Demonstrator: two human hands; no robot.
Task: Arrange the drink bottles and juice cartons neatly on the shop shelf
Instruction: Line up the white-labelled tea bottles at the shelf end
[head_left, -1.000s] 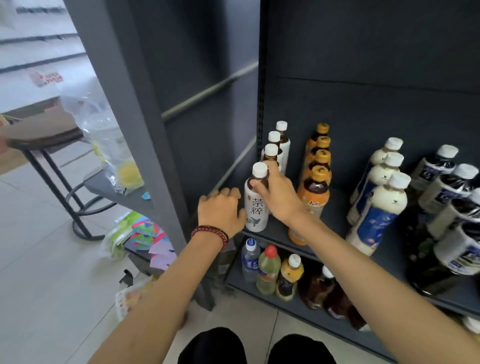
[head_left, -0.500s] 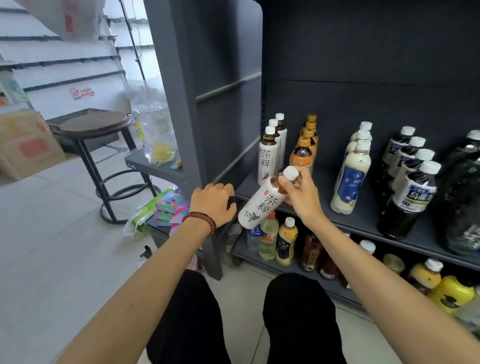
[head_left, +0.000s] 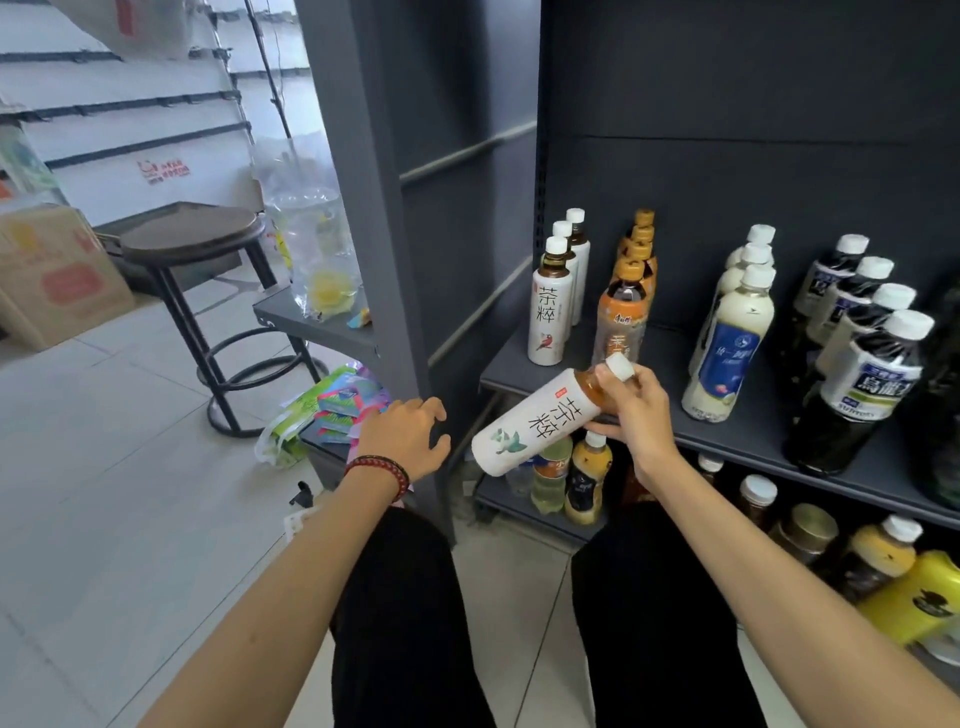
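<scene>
"Two hands to account for. Left one first."

"The left hand (head_left: 408, 439) hangs released, fingers spread, gripping nothing, just beside the grey upright (head_left: 384, 260). My judgement is that it is waiting to support the bottle's base."

"And to its right?"

"The white tea bottle (head_left: 535, 423) is off the shelf and tilted, base toward the left hand, cap up and away. The right hand (head_left: 636, 415) grasps it round the neck, just under the cap. The label faces up, probably for checking."

"Where does it belong?"

"Beyond the right hand, on the shelf (head_left: 670, 364), matching tea bottles (head_left: 550, 306) stand upright in single file, labels outward. Bare board shows in front of that file, which is the likely slot."

"Further right?"

"An orange-capped row (head_left: 623, 306) stands just beside it, then milky bottles (head_left: 732, 343), then dark bottles (head_left: 862, 384). Each kind keeps its own file, so sorting is by kind."

"Risk?"

"A neck grip alone leaves the base free to swing. The front orange-capped bottle stands just behind the held cap and could be knocked."
</scene>
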